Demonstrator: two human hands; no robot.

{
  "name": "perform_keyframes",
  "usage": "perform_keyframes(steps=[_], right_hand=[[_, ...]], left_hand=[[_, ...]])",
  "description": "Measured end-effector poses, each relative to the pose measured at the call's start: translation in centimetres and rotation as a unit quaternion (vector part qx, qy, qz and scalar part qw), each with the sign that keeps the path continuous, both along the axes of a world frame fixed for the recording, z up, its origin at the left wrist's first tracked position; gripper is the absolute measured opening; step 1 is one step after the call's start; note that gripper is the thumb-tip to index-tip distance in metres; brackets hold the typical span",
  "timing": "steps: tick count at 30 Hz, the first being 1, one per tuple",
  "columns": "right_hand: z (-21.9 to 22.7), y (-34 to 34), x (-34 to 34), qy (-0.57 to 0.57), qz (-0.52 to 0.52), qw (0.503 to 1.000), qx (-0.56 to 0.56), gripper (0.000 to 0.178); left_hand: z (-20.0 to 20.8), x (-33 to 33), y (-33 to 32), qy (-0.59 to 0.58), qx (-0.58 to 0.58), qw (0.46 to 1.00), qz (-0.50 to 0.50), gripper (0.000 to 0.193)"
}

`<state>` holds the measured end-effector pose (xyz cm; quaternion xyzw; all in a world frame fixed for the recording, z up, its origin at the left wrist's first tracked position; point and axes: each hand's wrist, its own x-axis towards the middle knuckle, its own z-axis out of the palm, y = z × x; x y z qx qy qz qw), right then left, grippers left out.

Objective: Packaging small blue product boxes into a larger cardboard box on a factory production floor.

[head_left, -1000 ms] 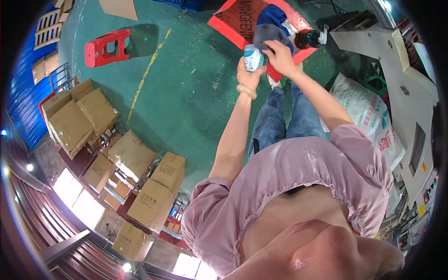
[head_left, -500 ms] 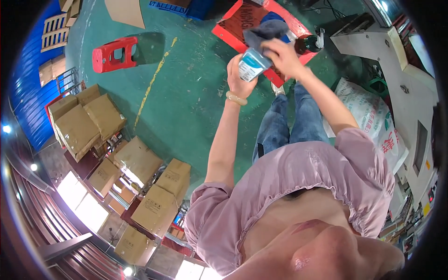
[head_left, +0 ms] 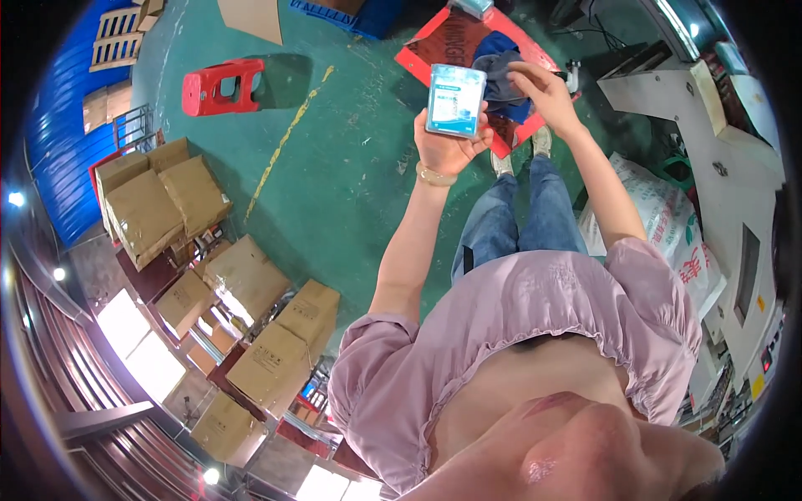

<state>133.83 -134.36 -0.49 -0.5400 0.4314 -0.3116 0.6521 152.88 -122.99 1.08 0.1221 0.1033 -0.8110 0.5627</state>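
Note:
My left hand (head_left: 449, 144) holds a small flat pack (head_left: 454, 99), white and light blue, raised in front of me with its face toward the camera. My right hand (head_left: 539, 90) hovers just right of the pack's upper corner, fingers loosely spread, holding nothing that I can see. Below the hands lie a red mat (head_left: 468, 50) and a dark blue cloth (head_left: 501, 63) on the green floor. A pale bracelet sits on my left wrist.
A red plastic stool (head_left: 224, 86) lies on the green floor at left. Several brown cartons (head_left: 159, 209) are stacked at lower left. A white printed sack (head_left: 668, 225) and a grey-white machine (head_left: 735, 167) stand at right. A yellow line (head_left: 284, 146) crosses the floor.
My left hand has lifted the pack closer and turned its flat face up. My right hand has come off the pack and now sits beside it.

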Motion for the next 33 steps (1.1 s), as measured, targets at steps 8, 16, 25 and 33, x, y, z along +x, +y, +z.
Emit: perform_keyframes(steps=[8,16,25,33], right_hand=[[5.9,-1.4,-4.1,-0.046,-0.040,0.996,0.064,0.039],[4.1,-0.5,-12.0,0.069,-0.114,0.991,0.019,0.032],[-1.8,-5.4,-13.6,0.110,-0.151,0.980,0.066,0.024],[-11.2,-19.5,2.2,0.310,0.106,0.896,-0.300,0.071]], left_hand=[[5.4,-3.4,-2.8,-0.798,-0.170,0.575,0.056,0.083],[3.5,-1.4,-5.6,-0.286,-0.053,0.951,0.102,0.057],[-6.8,5.3,-10.7,-0.619,0.006,0.773,0.138,0.072],[-16.7,6.4,-12.7,-0.894,0.039,0.446,-0.013,0.082]])
